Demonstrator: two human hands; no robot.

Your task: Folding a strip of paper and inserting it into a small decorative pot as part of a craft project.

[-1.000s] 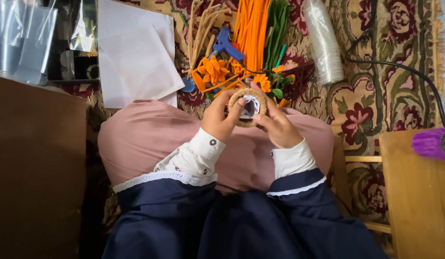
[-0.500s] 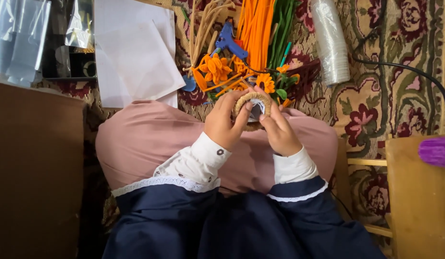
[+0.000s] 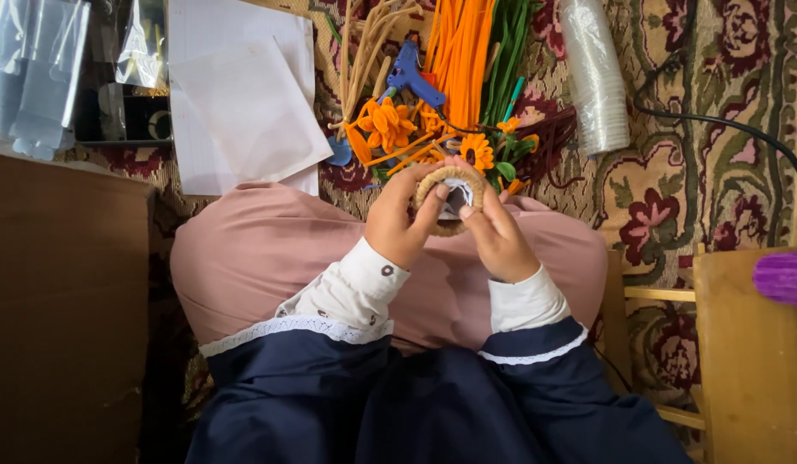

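Tan fuzzy wire is coiling around a small cup (image 3: 450, 199), which I am observing held over the lap, both hands closed on it: left hand (image 3: 401, 222) gripping the side, right hand (image 3: 495, 232) pinching the rim. Risk, in my judgement: the coil slipping loose if either grip eases. Blue glue gun (image 3: 410, 77) and orange flowers (image 3: 386, 125) are lying just beyond on the carpet (image 3: 691, 180).

One head-worn camera looks steeply down over the person's lap, facing the carpet (image 3: 674, 172) ahead. It sits close: both hands, left (image 3: 398, 219) and right (image 3: 497, 236), fill the centre, sleeves below, craft supplies along the top edge.
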